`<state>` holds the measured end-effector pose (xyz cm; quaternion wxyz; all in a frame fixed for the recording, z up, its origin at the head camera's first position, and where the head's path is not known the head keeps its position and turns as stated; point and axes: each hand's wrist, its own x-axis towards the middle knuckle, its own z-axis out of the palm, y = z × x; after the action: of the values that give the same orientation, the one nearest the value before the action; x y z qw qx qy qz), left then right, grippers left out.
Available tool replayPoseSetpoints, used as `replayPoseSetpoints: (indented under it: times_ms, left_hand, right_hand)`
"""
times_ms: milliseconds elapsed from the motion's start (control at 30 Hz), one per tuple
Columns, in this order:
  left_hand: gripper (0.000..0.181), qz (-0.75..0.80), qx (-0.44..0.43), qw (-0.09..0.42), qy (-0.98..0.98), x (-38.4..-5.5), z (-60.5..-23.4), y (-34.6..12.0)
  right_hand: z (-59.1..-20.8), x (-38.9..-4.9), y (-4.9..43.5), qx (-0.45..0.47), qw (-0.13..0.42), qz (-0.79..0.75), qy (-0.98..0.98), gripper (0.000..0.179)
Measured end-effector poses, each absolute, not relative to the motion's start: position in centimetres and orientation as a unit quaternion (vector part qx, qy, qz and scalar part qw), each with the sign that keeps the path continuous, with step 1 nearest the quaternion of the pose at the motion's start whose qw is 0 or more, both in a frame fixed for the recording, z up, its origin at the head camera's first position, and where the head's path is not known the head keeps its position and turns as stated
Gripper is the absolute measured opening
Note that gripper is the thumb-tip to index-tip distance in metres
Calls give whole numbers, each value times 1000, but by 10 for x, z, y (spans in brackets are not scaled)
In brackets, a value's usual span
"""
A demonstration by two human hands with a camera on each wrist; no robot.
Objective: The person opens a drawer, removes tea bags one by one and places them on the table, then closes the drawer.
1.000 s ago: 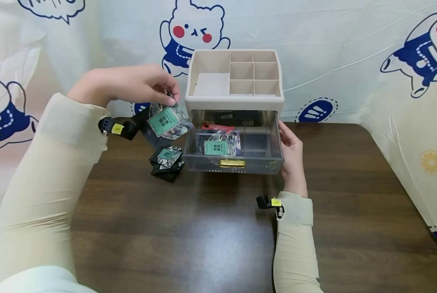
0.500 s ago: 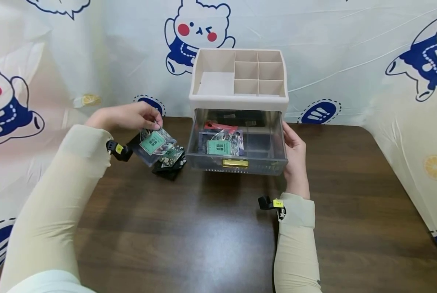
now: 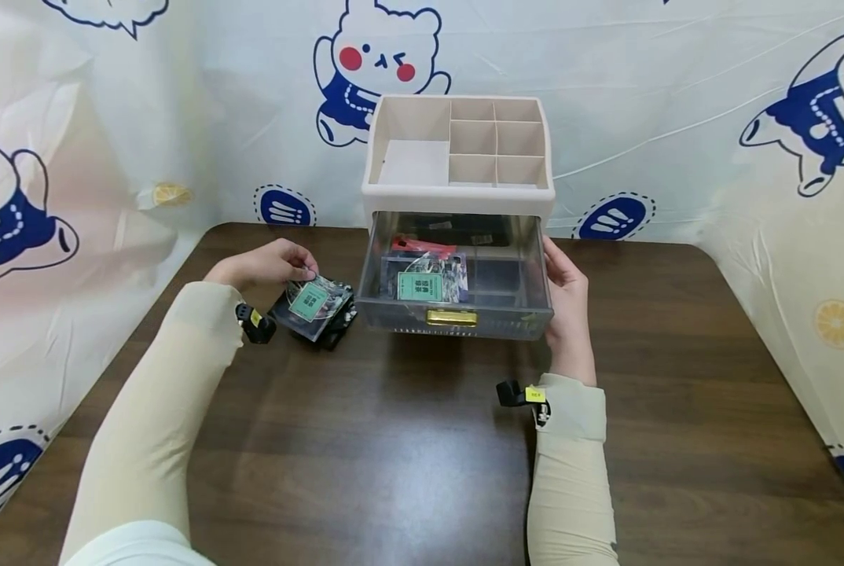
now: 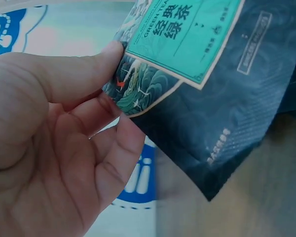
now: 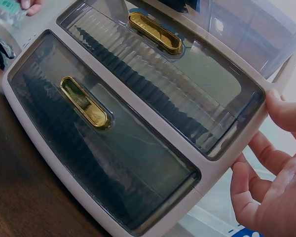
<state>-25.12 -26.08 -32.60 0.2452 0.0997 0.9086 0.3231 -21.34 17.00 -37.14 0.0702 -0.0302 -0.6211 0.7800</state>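
My left hand (image 3: 265, 263) pinches a corner of a dark tea packet (image 4: 246, 89) with a teal "Green Tea" label, between thumb and fingers. The packet lies over or just above a small pile of dark packets (image 3: 340, 330), mostly hidden under it. My right hand (image 3: 569, 306) rests against the right side of a cream drawer organizer (image 3: 457, 199), its thumb and bent fingers touching the frame in the right wrist view. The top drawer (image 3: 493, 322) is pulled out. Inside lie a teal-labelled packet (image 3: 420, 284) and something red (image 3: 422, 245) behind it.
Two lower drawers with gold handles (image 5: 85, 102) are closed, dark contents showing through. On top, the organizer has a large tray and several small compartments (image 3: 473, 137). It stands near the back of a dark wooden table (image 3: 408, 456), before a printed curtain (image 3: 606, 94).
My left hand has moved down with the tea packet, from beside the organizer onto or just over the pile. The right hand stays at the organizer's side.
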Motion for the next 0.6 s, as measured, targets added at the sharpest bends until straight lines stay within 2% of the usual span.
replayPoseSetpoints:
  times_ms: [367, 600]
  left_hand:
    - [23, 336, 68, 240, 908, -252, -353, -272]
    - [27, 318, 61, 241, 915, -251, -350, -276]
  right_hand:
    - [-370, -214, 169, -39, 63, 773, -630, 43]
    - [-370, -215, 169, -32, 67, 783, -618, 41]
